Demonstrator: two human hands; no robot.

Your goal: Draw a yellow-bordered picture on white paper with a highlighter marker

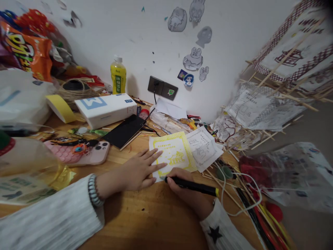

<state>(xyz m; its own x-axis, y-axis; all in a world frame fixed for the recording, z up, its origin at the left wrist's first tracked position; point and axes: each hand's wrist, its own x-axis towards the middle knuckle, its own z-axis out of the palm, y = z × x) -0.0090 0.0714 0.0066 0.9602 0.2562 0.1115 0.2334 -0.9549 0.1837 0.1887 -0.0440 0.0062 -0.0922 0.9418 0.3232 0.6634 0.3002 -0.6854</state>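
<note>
A white sheet with a yellow border and a yellow pavilion drawing point(177, 158) lies on the wooden table. My left hand point(140, 168) rests flat on its left side, fingers spread. In my right hand point(186, 184) is a black marker point(200, 186) with a yellow end, its tip at the sheet's lower edge. The tip itself is partly hidden by my fingers. A second sheet with a black line drawing point(204, 147) lies to the right, partly under the yellow one.
Behind stand a white box point(109, 109), a black phone point(125, 130) and a yellow drink bottle point(118, 76). A pink phone point(100, 152) lies left. Thin sticks and a white cable point(256, 184) lie right, below paper lanterns on stick frames point(260, 104).
</note>
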